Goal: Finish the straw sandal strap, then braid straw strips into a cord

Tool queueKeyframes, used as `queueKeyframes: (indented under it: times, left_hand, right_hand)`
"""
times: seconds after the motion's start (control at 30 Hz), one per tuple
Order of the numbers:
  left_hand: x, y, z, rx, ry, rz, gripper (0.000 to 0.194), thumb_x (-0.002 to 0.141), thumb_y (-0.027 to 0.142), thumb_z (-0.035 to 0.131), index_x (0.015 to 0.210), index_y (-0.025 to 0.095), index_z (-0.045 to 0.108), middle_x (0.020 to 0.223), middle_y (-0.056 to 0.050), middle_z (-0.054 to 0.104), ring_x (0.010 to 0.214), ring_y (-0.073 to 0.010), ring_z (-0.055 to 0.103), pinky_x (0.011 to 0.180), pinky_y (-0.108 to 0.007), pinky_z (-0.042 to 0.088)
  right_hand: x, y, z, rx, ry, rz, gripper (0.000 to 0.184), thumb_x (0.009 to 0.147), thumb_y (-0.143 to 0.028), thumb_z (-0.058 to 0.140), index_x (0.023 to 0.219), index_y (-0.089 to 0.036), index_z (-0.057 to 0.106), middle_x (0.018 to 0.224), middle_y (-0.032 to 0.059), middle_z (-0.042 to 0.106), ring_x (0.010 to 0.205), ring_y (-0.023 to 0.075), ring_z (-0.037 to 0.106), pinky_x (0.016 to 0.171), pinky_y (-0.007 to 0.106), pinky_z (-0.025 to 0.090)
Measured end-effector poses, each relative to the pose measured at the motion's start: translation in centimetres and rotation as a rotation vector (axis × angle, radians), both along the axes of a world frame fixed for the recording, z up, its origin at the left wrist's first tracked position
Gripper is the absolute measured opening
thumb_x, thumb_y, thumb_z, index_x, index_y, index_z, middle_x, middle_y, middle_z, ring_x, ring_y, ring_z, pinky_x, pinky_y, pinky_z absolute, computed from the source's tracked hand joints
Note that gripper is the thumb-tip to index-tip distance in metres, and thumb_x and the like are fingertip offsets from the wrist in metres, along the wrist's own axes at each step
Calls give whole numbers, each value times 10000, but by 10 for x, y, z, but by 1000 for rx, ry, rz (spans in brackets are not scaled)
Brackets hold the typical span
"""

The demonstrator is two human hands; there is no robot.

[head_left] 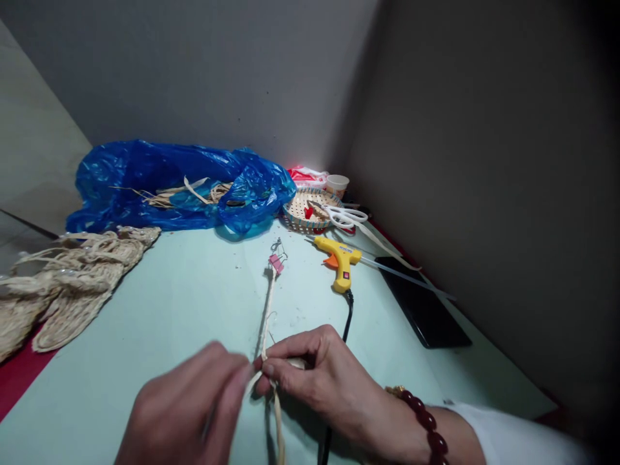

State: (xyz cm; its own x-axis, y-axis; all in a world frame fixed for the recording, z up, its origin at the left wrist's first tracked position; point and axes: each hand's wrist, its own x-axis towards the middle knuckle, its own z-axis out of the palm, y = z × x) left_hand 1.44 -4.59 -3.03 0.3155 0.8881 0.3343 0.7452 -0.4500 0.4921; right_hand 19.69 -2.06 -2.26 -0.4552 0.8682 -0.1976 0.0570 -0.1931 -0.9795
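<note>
A pale raffia braid point(268, 307) runs down the table toward me, its far end clamped in a pink binder clip point(276, 263). My right hand point(314, 371) pinches the near end of the braid between thumb and fingers. Loose raffia strands point(278, 420) hang below that pinch toward the bottom edge. My left hand point(188, 403), a little blurred, is closed beside it, with thumb and forefinger pressed together on a pale strand point(252, 382). The rest of the left fingers are partly hidden.
Right of the braid lies a yellow glue gun point(341, 258) with its black cord point(349, 316). A black tablet-like slab point(423, 303), a woven basket point(295, 219) with white-handled scissors point(346, 216), a blue plastic bag point(169, 155) of raffia and woven slippers point(82, 284) surround the work.
</note>
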Motion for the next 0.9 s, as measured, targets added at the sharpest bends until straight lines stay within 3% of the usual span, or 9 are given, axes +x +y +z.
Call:
queueKeyframes:
  times: [0.07,0.1,0.17,0.2,0.3,0.5,0.63,0.8,0.9]
  left_hand:
    - [0,13,10,-484,-269,63,199,898,397,516,899,225,616,770,-12,664,721,-175,627,626,-262,448]
    - [1,18,12,-753,-405,-10,209,872,412,551,922,216,604,794,-12,658,736,-163,615,599,-231,441]
    - [4,25,14,-1055,-616,-10,205,830,380,607,884,183,588,723,18,592,604,-95,513,482,-169,334]
    - [6,26,13,-1132,-657,-21,203,821,366,618,858,170,578,686,37,555,514,-61,414,432,-160,260]
    - [8,26,10,-1148,-645,-48,206,805,358,623,819,166,548,650,60,504,457,-46,244,393,-179,154]
    - [6,26,9,-1106,-588,-81,217,831,401,556,831,188,516,695,52,478,606,-110,376,532,-221,303]
    - [5,23,6,-991,-409,-1,224,831,426,533,803,207,495,664,70,393,648,-141,368,601,-257,322]
    - [9,18,3,-895,-248,11,285,845,411,469,639,222,417,631,60,360,626,-148,347,575,-260,298]
    - [12,19,4,-885,-239,7,280,834,390,466,620,226,391,611,63,343,612,-148,337,565,-264,288]
  right_hand:
    - [2,-1,0,28,24,27,266,878,-256,550,772,-84,724,676,28,619,623,106,457,608,225,361]
    - [3,-2,-1,47,45,48,274,893,-246,526,794,-92,730,701,30,631,649,114,491,634,227,381]
    - [5,-3,-2,98,57,82,286,918,-228,484,826,-113,728,736,28,648,707,132,550,675,227,412]
    - [6,-4,-3,130,34,89,286,925,-227,476,829,-120,723,741,25,654,727,139,570,687,224,422]
    - [8,-5,0,227,-125,104,261,932,-219,483,813,-133,700,754,22,670,738,140,595,696,213,433]
    - [10,-7,13,425,-388,169,238,940,-134,437,811,-153,637,768,11,671,687,100,572,666,188,402]
    - [10,-7,11,555,-562,217,214,929,-162,460,765,-148,597,691,10,630,598,99,532,574,197,371]
    - [11,-8,-4,992,-650,196,198,846,-136,439,699,-134,571,600,10,537,491,102,398,452,231,275]
    - [8,-9,-13,1175,-676,121,279,870,-128,378,661,-141,562,532,-5,493,439,104,337,405,251,211]
